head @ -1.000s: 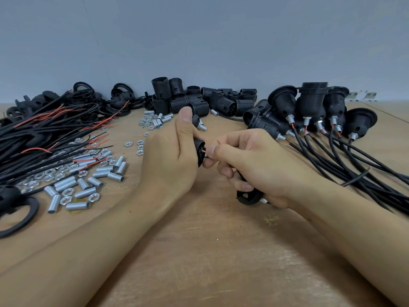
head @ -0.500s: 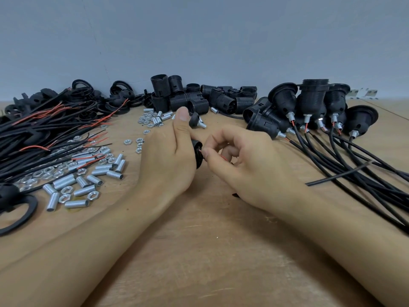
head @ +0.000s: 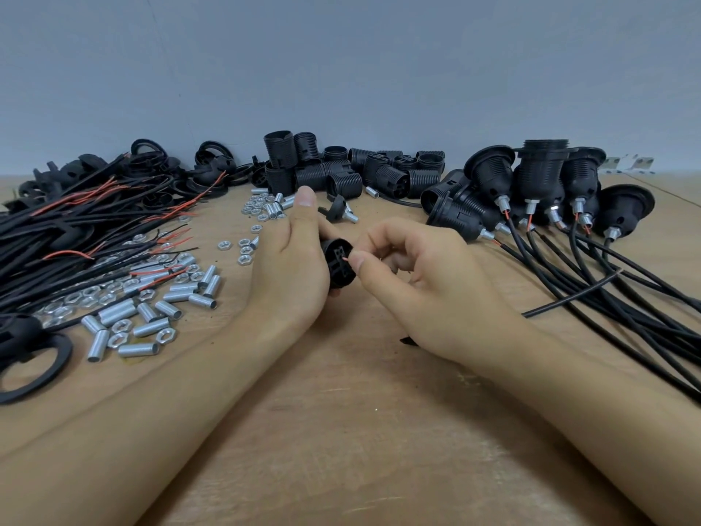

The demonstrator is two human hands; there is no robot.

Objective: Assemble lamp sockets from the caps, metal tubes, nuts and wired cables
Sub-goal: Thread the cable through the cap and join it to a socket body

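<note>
Socket insert (head: 339, 264) sits above the counter (head: 360, 430), clasped in the left hand (head: 294, 267), its terminal face turned toward the right hand (head: 425, 282), whose grip pinches a red wire (head: 346, 257) at that face.

You are looking down at a light brown wooden surface (head: 341, 430) with a fine grain and a few pale scuffs and scratches near the front. Behind it stands a plain wall (head: 341, 70), painted a flat blue-grey, which meets the far edge of the surface in a straight line. The light is soft and even, and the shadows it casts on the wood are faint. On the far right a seam (head: 660, 189) runs across the wood.
</note>
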